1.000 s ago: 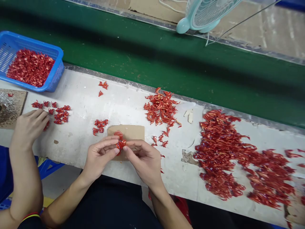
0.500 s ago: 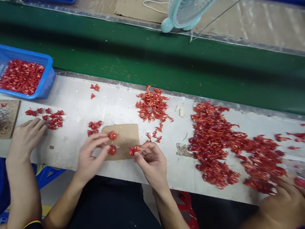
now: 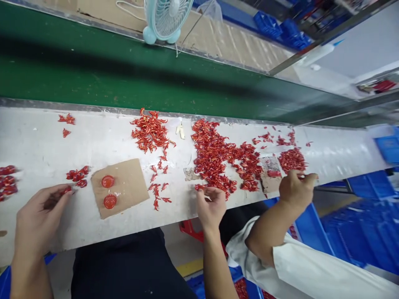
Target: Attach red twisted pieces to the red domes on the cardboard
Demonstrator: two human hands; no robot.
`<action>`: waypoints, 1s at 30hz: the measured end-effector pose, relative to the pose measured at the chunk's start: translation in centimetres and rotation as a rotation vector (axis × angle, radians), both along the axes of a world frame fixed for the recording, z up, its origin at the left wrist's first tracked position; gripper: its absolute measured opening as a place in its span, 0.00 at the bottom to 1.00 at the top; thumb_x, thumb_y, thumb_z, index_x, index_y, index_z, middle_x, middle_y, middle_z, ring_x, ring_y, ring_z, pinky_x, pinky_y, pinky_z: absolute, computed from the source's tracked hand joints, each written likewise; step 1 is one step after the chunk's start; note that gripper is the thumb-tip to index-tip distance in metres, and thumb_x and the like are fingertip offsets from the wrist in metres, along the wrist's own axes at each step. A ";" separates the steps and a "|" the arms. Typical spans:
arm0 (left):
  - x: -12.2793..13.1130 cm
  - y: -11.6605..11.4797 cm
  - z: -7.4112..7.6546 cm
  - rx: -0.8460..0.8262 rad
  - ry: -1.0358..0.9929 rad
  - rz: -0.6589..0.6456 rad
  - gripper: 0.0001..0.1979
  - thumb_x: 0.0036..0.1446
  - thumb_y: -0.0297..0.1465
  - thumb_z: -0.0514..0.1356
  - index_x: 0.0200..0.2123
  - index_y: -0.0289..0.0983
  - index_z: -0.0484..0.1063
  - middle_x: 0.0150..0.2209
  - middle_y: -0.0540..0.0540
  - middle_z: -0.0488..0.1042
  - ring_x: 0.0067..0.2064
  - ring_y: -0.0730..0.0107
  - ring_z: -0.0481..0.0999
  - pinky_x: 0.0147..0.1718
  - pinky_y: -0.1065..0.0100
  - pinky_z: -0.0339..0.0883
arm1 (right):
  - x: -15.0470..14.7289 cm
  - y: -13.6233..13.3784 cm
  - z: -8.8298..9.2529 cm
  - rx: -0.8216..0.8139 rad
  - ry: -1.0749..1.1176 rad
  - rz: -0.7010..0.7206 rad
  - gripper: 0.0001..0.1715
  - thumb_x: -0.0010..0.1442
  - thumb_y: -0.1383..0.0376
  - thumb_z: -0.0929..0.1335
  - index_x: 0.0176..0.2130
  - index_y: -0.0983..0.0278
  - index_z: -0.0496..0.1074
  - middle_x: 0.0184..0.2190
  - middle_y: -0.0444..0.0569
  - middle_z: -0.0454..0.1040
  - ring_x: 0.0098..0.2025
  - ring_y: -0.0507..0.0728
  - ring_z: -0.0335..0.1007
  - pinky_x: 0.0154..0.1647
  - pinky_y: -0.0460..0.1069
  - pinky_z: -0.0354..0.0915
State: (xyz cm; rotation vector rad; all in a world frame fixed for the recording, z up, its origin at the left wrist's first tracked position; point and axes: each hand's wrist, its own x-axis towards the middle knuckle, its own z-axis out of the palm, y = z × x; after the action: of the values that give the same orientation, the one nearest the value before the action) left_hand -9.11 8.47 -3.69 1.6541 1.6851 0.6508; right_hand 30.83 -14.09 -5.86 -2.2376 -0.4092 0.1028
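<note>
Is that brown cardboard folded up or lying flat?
Lying flat: the brown cardboard is spread out on the white table, its four sides showing, with two round red pieces on top.

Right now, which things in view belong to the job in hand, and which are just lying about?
Likely part of the work:
left hand, pinching a red piece
right hand, at the large red pile
cardboard bearing two red discs

Seemingly just lying about:
pale scraps
fan beyond the green strip
</note>
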 end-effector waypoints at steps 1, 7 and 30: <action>0.0 0.0 0.1 -0.025 -0.006 0.019 0.16 0.50 0.41 0.72 0.42 0.45 0.83 0.37 0.51 0.83 0.33 0.64 0.79 0.34 0.66 0.71 | 0.7 -0.4 -0.4 -0.043 -0.056 -0.034 0.18 0.54 0.57 0.72 0.40 0.61 0.66 0.32 0.48 0.74 0.33 0.57 0.73 0.36 0.52 0.69; 1.1 -0.6 1.9 -0.022 -0.146 0.116 0.16 0.51 0.39 0.71 0.45 0.46 0.82 0.38 0.52 0.82 0.35 0.67 0.78 0.37 0.69 0.72 | 2.0 -0.2 -1.4 -0.138 -0.173 -0.047 0.18 0.59 0.54 0.70 0.43 0.64 0.69 0.37 0.55 0.78 0.34 0.60 0.75 0.42 0.55 0.70; 4.7 -4.6 3.1 -0.415 -0.875 0.074 0.12 0.52 0.32 0.72 0.41 0.41 0.79 0.42 0.45 0.80 0.33 0.69 0.78 0.25 0.72 0.73 | 0.5 9.9 2.6 -0.363 -0.206 1.061 0.18 0.68 0.65 0.63 0.50 0.63 0.79 0.44 0.55 0.78 0.41 0.59 0.76 0.45 0.53 0.71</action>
State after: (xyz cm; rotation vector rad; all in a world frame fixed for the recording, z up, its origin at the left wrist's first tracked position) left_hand -4.43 3.90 -0.61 0.8189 1.1232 0.8301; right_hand 31.33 -4.19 -3.30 -2.1261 -1.7665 0.5307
